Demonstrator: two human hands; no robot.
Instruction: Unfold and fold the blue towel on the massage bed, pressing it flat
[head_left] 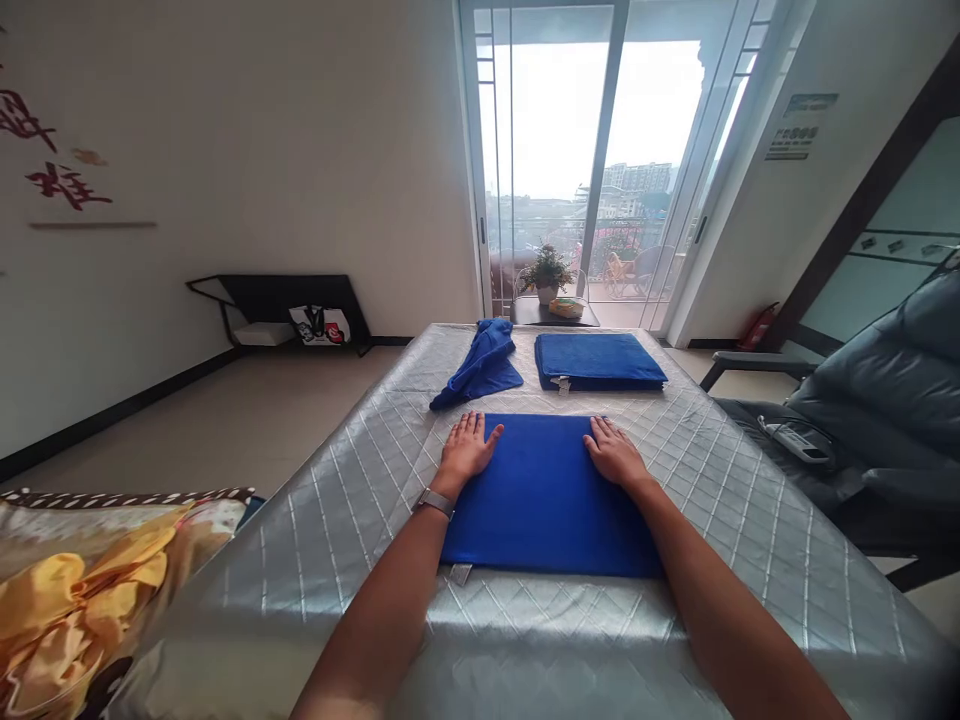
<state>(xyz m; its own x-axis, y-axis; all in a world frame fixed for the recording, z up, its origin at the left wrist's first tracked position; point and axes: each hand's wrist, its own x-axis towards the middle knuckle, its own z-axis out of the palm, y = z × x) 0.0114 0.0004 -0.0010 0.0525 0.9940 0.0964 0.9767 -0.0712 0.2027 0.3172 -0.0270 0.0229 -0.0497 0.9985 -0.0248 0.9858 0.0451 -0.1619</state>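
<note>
The head-worn view looks forward and down along the silver-covered table (322,530) towards glass doors (551,140).

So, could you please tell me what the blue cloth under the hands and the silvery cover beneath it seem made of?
The blue cloth seems a soft, matte textile, perhaps microfiber, judging by its glossless surface. The silvery cover looks like coated or satiny quilted fabric, given its sheen and diamond lines.

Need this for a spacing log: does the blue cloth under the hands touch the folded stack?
Apart. The head view shows a strip of silver cover between the blue cloth and the folded stack.
</note>
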